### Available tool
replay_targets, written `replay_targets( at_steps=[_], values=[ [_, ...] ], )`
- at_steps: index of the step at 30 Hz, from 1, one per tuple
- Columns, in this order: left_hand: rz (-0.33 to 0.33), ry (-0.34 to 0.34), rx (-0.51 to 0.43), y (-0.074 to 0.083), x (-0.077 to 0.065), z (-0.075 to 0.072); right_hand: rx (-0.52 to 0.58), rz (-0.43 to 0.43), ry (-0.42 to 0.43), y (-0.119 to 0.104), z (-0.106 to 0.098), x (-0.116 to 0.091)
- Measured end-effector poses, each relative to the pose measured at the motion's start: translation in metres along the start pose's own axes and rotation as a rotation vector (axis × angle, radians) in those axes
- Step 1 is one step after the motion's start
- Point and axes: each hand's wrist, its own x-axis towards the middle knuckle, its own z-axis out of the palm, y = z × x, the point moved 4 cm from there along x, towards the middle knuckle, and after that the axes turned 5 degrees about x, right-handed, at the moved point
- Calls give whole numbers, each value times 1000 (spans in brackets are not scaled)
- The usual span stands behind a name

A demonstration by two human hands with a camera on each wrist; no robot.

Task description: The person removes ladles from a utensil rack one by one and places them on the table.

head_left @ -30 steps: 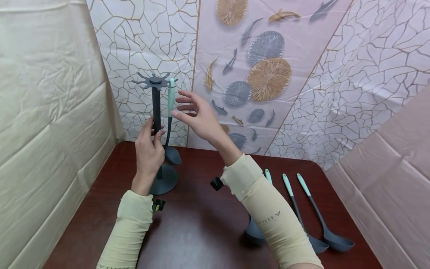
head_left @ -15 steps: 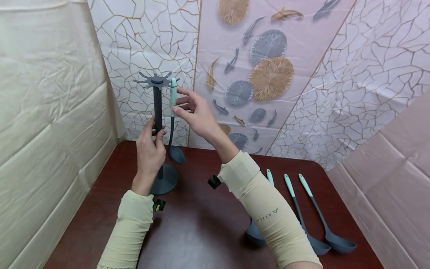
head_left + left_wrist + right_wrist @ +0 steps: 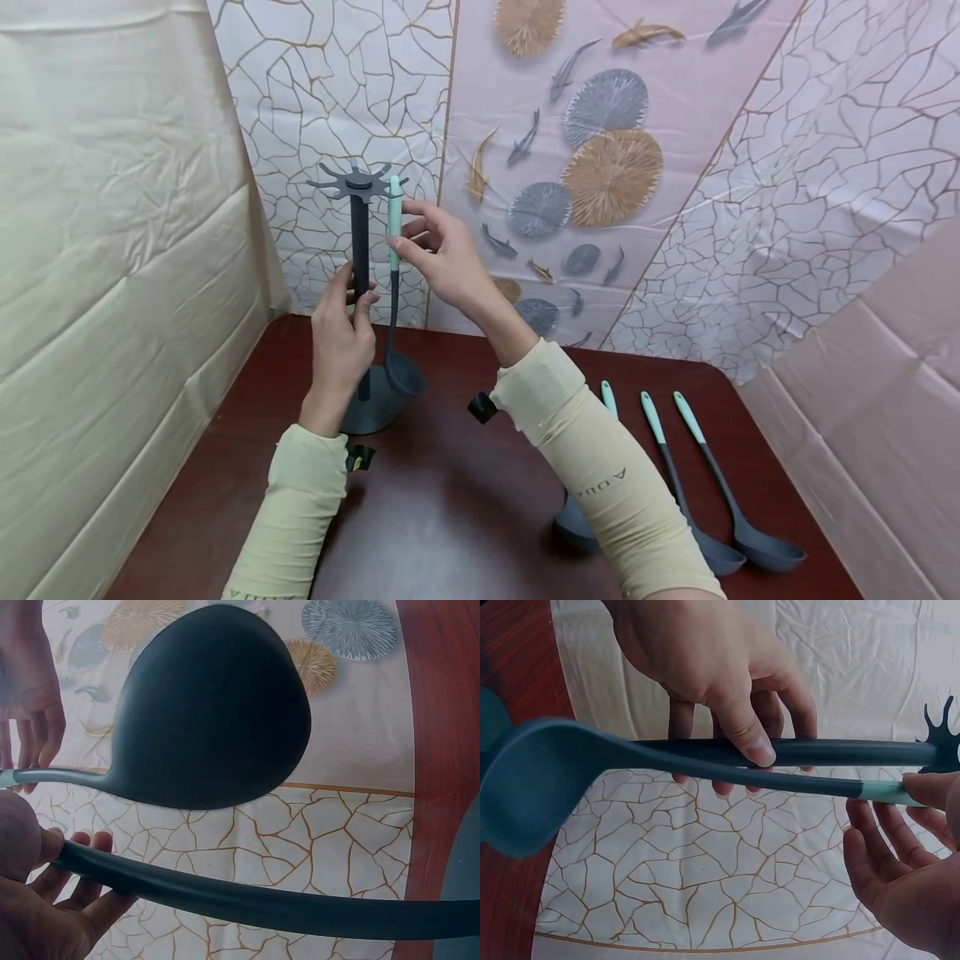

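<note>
A dark grey utensil stand rises upright from a round base, with a ring of hooks on top. My left hand grips its post about halfway up, thumb on the near side. Beside the post, a ladle with a mint-green handle and dark bowl is upright, bowl down. My right hand pinches the handle between thumb and fingers; its top overlaps the hooks in the head view. The right wrist view shows the ladle's rounded bowl and the post running behind its neck.
Several similar ladles lie on the dark red table at the right: one ladle is partly hidden under my right sleeve, another ladle and a third ladle lie beside it. Patterned cloth hangs behind the table.
My right fingers have closed from beside the green handle onto it. The ladle's bowl has swung right and a little lower, turning as it went. The left hand stays on the post.
</note>
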Motion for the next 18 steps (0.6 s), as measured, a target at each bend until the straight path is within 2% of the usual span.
replay_targets(
  at_steps=[18],
  values=[
    [19, -26, 23, 0, 0, -2, 46, 4, -14, 1, -2, -3]
  ],
)
